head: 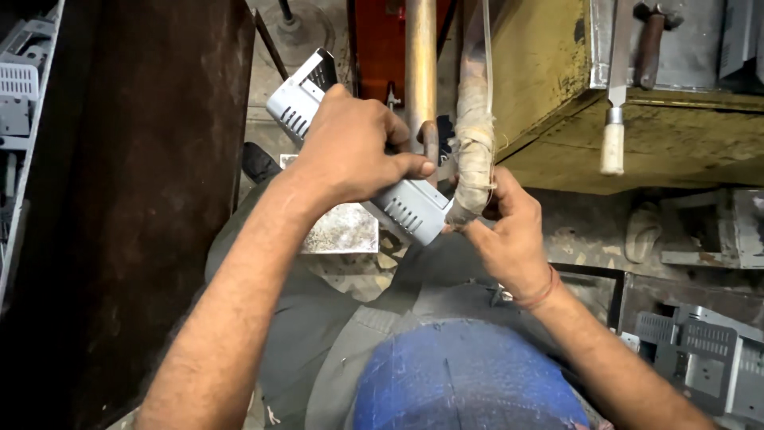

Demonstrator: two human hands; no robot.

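In the head view, a grey vented casing (362,155) at frame centre is clasped by the left hand (350,147) and steadied at its lower end by the right hand's (509,235) pinching grip against a cloth-wrapped lever (473,151), more casings (700,354) lying lower right.

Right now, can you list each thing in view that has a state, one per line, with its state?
Left hand: closed around the grey vented metal casing, holding it tilted.
Right hand: fingers gripping the lower end of the cloth-wrapped lever.
Cloth-wrapped lever: upright, its tip at the casing's end.
File with pale handle: lying idle on the yellow bench, handle over the edge.
Grey casings: piled at lower right, untouched.
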